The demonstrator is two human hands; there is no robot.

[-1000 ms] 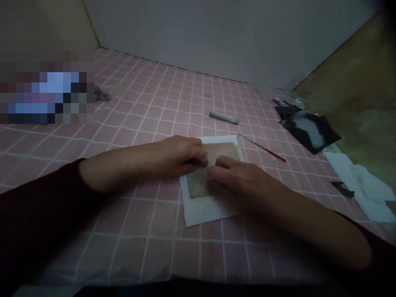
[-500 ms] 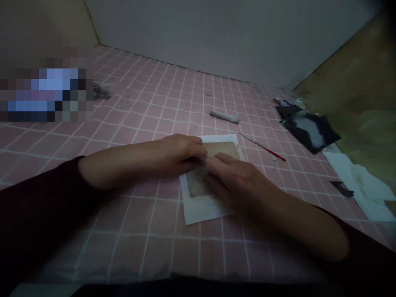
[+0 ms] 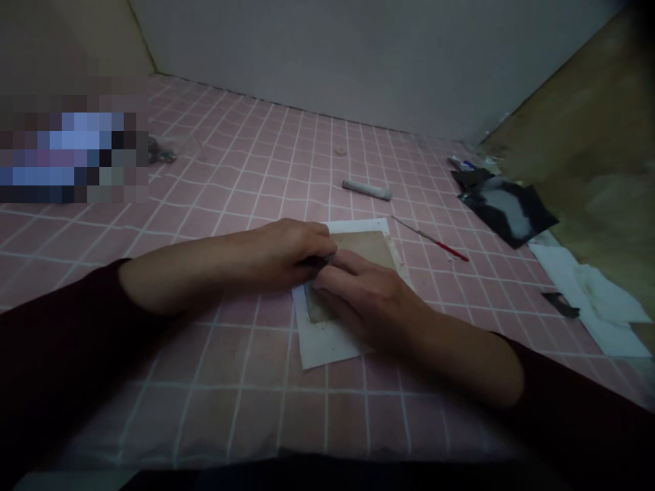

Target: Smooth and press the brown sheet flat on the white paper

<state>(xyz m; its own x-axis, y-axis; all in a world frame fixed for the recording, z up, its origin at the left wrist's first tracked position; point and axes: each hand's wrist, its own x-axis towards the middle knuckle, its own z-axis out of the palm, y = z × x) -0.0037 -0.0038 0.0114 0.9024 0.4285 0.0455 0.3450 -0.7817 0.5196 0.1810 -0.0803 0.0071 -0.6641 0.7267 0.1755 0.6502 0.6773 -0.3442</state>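
Note:
A white sheet [image 3: 327, 346] lies on the pink checked cloth, with a tan rectangular board [image 3: 371, 247] on top of it. Over the board's left part my left hand [image 3: 294, 251] is closed, its fingers curled around something small and dark that I cannot make out. My right hand [image 3: 371, 293] meets it from the right, thumb and fingers pressed together at the same spot. Whatever the right fingertips pinch is hidden between the two hands.
Beyond the sheet lies a grey tube [image 3: 367, 190]. A thin tool with a red handle [image 3: 450, 251] is to its right. Farther right are a black sheet [image 3: 512, 213], white papers [image 3: 588, 286] and a dark scrap [image 3: 561, 305]. A small ring [image 3: 340, 151] sits farther back.
My right hand has shifted left, closer in against my left hand, and its fingers are more bunched. The whole view has moved slightly.

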